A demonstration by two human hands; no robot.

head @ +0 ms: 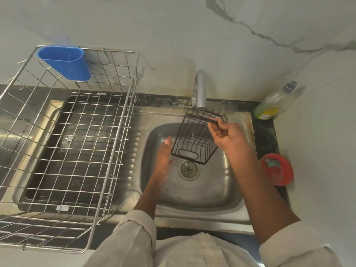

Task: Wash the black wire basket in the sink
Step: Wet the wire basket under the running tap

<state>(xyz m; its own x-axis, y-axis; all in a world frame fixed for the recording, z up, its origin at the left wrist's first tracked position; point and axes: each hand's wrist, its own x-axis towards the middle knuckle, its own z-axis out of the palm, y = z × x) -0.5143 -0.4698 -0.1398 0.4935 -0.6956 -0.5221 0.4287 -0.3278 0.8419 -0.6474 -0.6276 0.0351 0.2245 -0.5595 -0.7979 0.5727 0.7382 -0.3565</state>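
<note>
Pinching basket (194, 139) rim: right hand (227, 135) | long axis tilted, mouth toward tap | left hand (163, 160) flat, seemingly apart

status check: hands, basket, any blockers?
Right hand grips black wire basket under the tap, over the sink. Left hand open beside it. Nothing in the way.

The yellow label on the soap bottle (275, 102) is too blurred to read.

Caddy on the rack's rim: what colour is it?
Blue. The caddy on the rack shows in the head view.
</note>
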